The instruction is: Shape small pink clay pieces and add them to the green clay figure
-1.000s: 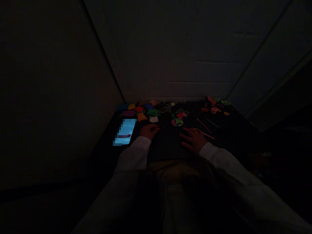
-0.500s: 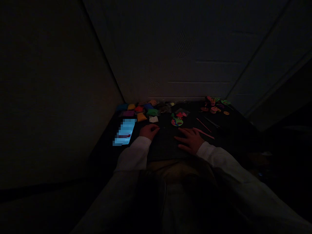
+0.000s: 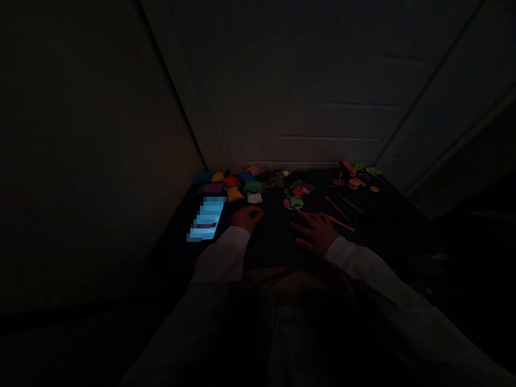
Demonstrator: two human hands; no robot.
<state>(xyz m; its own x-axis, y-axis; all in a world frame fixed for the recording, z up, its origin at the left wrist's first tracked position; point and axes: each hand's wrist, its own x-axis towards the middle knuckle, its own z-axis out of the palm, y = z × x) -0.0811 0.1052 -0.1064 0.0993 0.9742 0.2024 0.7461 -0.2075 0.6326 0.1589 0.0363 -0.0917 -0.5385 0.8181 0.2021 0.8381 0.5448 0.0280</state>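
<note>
1. The table (image 3: 393,227) is carrying everything; a dark ribbed mat (image 3: 278,240) is lying by its near edge, centring this clock, presumably because both hands are reaching it comfortably there.
2. The phone (image 3: 207,217) is lying at nine o'clock, its screen glowing pale blue, likely so it is facing the person without crowding the mat.
3. The right hand (image 3: 317,234) is lying palm down at three o'clock, fingers well spread, gripping nothing visible; the spread is probably giving it broad, flat contact with the mat.
4. The left hand (image 3: 244,218) is curling at ten o'clock, thumb and forefinger nearly meeting as if for a fine pinch; in this gloom I cannot tell whether anything is sitting between them.
5. Coloured packets (image 3: 252,186) are crowding eleven o'clock, apparently being kept off the mat.
6. The decorated disc (image 3: 297,200) is lying at one o'clock, just beyond the right fingertips, likely within easy sight; it is looking round and light green, with blue, pink and dark red patches.
7. A thin pink rod (image 3: 337,208) is slanting at two o'clock, seemingly handy for the right hand.
</note>
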